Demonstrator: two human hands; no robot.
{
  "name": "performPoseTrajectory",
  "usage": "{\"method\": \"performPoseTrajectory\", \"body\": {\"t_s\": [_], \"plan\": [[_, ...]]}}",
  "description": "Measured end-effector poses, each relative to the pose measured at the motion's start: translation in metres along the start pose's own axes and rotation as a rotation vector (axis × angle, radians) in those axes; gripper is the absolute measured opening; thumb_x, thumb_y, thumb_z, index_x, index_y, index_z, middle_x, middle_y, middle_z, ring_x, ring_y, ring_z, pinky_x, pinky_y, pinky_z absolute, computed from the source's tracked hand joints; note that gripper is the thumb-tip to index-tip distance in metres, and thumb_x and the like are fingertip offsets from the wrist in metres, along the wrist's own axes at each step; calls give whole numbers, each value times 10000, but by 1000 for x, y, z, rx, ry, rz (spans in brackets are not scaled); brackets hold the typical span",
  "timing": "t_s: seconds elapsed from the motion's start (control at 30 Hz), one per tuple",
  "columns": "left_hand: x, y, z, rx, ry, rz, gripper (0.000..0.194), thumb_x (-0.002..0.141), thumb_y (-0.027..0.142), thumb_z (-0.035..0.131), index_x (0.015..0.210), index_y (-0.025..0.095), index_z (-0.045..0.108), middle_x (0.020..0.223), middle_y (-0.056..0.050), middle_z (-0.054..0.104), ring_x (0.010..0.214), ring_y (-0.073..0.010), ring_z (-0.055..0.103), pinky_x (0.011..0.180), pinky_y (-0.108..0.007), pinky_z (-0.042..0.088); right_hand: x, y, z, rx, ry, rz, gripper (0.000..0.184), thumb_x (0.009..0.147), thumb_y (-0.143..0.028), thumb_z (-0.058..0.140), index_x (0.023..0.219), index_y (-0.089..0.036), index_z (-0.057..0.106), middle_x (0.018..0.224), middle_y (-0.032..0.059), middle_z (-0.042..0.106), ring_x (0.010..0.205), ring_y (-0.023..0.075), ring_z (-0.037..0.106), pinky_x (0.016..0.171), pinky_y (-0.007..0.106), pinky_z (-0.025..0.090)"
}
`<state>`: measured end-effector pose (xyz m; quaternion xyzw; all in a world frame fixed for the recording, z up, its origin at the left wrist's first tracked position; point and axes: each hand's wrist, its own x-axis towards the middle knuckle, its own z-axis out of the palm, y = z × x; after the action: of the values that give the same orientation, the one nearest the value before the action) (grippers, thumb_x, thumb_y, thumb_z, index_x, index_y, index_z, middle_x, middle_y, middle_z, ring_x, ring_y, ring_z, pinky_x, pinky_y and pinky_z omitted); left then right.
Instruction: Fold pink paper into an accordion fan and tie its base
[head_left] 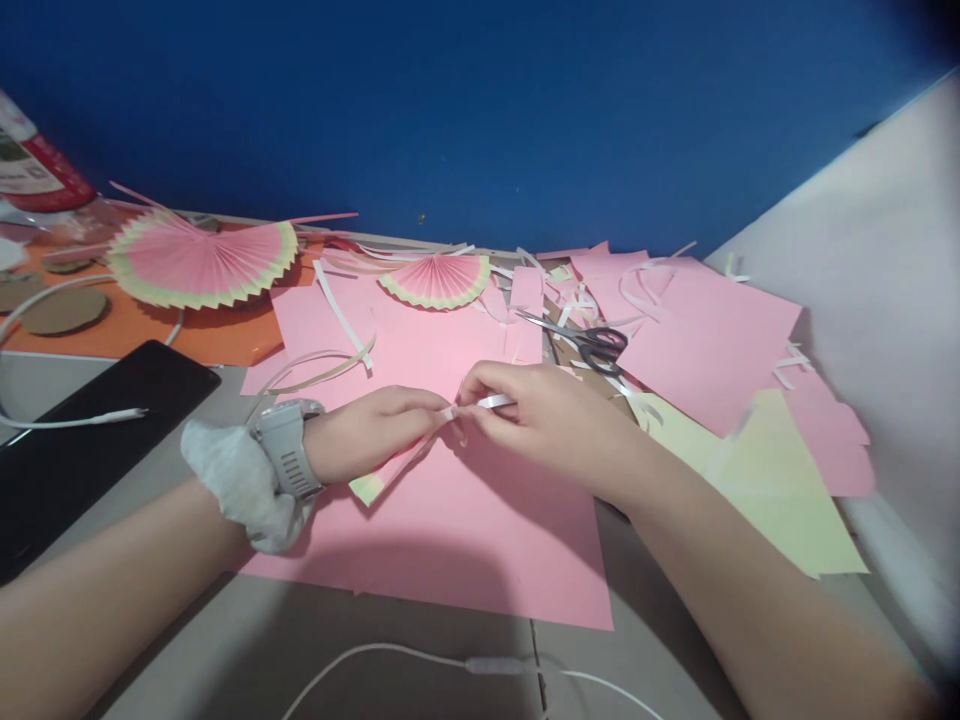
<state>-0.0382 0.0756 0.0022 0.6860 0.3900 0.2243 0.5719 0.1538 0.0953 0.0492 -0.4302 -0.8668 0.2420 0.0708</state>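
My left hand (386,425) is closed on a folded pink paper (401,468) whose lower end is pale yellow (366,488). My right hand (517,410) pinches a narrow white strip (495,401), which curls in its fingers and meets the folded paper at the left fingertips. Both hands are close together over a large pink sheet (450,540). Behind them lies a small pleated pink fan with a yellow edge (435,280). A larger pleated fan (206,258) of the same colours is at the back left.
Scissors (592,345) lie just beyond my right hand among paper scraps. Pink sheets (697,330) and a pale yellow sheet (780,490) are on the right. On the left are a black phone (105,440), cardboard discs (66,312) and a bottle (45,165). A white cable (390,648) crosses the front.
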Motion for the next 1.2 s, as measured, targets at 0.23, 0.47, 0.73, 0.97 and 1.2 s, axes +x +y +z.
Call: {"method": "performPoseTrajectory", "body": {"t_s": [0.23, 0.47, 0.73, 0.97, 1.2], "plan": [[1, 1, -2, 20, 9, -20, 344, 908, 186, 350, 922, 172, 693, 963, 17, 702, 964, -137, 600, 934, -191, 396, 0, 0, 2, 29, -4, 16, 123, 836, -226, 501, 774, -257, 602, 703, -91, 667, 627, 90, 588, 493, 213, 270], [2, 1, -5, 41, -19, 4, 376, 900, 199, 309, 866, 198, 684, 938, 19, 683, 908, -147, 583, 901, -201, 397, 0, 0, 5, 17, -7, 26, 102, 850, -278, 498, 796, -238, 575, 707, -50, 650, 643, 120, 566, 505, 233, 249], [1, 1, -4, -3, 15, -41, 304, 883, 179, 317, 693, 188, 554, 740, 20, 584, 758, -143, 540, 766, -217, 420, 0, -1, 8, -7, -4, 8, 106, 877, -272, 477, 811, -230, 549, 708, -38, 637, 625, 126, 548, 508, 242, 223], [-2, 5, -3, -145, -14, -123, 361, 920, 238, 279, 612, 206, 464, 525, 43, 487, 499, -123, 421, 620, -244, 412, 0, -3, 10, -39, 13, -8, 104, 893, -278, 464, 811, -229, 505, 700, -45, 619, 623, 123, 541, 504, 238, 217], [0, 3, -2, -171, -37, -169, 389, 924, 288, 286, 574, 214, 439, 485, 27, 485, 470, -129, 424, 552, -259, 399, 0, -4, 11, -54, 22, -13, 105, 889, -262, 463, 795, -221, 486, 688, -32, 607, 627, 132, 535, 516, 245, 214]]}}
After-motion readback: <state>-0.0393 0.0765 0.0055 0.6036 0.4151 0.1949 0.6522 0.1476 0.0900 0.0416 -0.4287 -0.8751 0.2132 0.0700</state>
